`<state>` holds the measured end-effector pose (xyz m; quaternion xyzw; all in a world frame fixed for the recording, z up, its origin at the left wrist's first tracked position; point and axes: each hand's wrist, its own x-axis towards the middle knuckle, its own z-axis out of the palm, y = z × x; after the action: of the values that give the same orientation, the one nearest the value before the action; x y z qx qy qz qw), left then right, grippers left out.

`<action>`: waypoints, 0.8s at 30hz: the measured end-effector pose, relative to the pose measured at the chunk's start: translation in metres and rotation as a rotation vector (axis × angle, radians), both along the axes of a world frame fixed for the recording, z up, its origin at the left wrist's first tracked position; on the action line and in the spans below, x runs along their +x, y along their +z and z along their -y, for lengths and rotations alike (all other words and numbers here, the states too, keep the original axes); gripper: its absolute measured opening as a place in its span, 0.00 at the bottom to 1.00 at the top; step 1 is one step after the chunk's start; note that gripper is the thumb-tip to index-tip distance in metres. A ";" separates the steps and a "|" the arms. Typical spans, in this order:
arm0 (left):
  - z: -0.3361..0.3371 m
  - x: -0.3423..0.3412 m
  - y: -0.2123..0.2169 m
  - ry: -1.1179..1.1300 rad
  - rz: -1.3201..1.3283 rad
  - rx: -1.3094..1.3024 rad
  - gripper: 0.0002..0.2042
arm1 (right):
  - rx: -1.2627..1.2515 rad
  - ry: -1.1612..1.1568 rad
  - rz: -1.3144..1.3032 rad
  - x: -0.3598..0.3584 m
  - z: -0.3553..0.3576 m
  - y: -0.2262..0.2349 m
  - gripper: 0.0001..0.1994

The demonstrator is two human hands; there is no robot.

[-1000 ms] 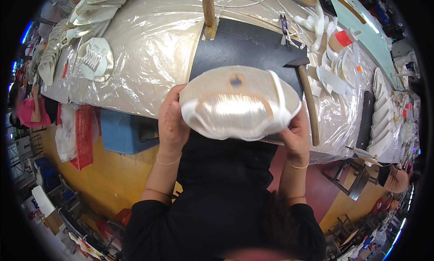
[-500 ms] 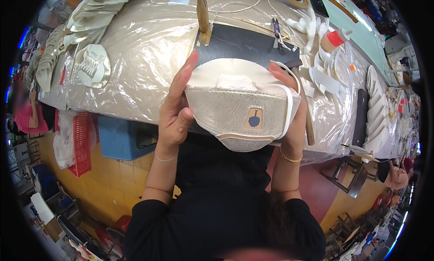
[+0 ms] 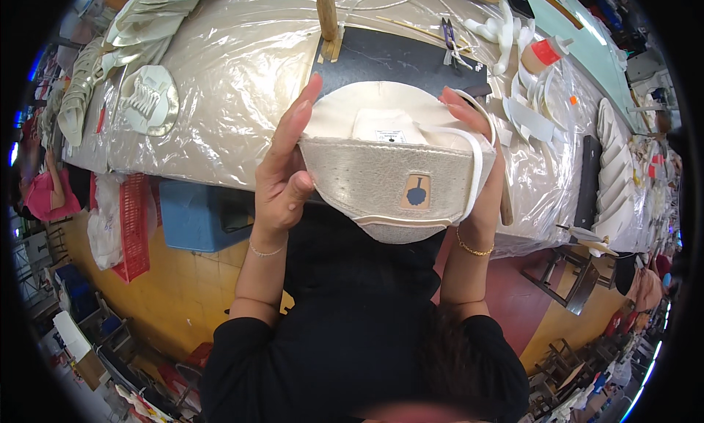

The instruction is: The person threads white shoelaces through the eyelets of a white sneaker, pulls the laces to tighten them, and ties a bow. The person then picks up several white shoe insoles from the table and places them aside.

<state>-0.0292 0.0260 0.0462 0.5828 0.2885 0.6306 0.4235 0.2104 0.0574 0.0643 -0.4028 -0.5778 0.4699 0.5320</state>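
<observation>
Closest in, two hands grasp a pale shoe upper [image 3: 352, 166] by its opposite sides, holding it up in front of the counter's [image 3: 220, 130] near edge. The left hand [image 3: 282, 174] supports one side with its fingers stretched upward and its thumb at the edge; the right hand [image 3: 485, 192] is wrapped round the other, partly hidden behind a white strip [image 3: 478, 170]. A tan patch [image 3: 416, 191] with a dark motif (round, with a stem) faces the wearer. Behind the right wrist shows the end of a wooden handle [image 3: 506, 207]. Past the upper lies a black mat [image 3: 396, 56], with a laced upper [image 3: 149, 100] well off to the left and a red-banded bottle [image 3: 544, 54] to the right. Farther back, an upright wooden stick [image 3: 327, 12] stands at the mat's left corner, and purple-handled snips [image 3: 448, 33] lie at its right.
</observation>
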 end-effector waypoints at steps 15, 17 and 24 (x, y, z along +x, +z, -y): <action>0.008 0.027 0.023 0.143 -0.136 0.039 0.49 | -0.229 0.127 -0.258 -0.010 -0.001 -0.023 0.28; 0.006 0.032 0.024 0.153 -0.173 0.088 0.52 | -0.355 0.164 -0.378 -0.015 0.001 -0.030 0.29; 0.002 0.038 0.022 0.178 -0.217 0.177 0.59 | -0.375 0.182 -0.564 -0.028 0.006 -0.041 0.26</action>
<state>0.0083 0.0238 0.0682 0.6545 0.3265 0.6220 0.2795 0.1828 0.0510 0.0234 -0.2948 -0.3454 0.7061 0.5433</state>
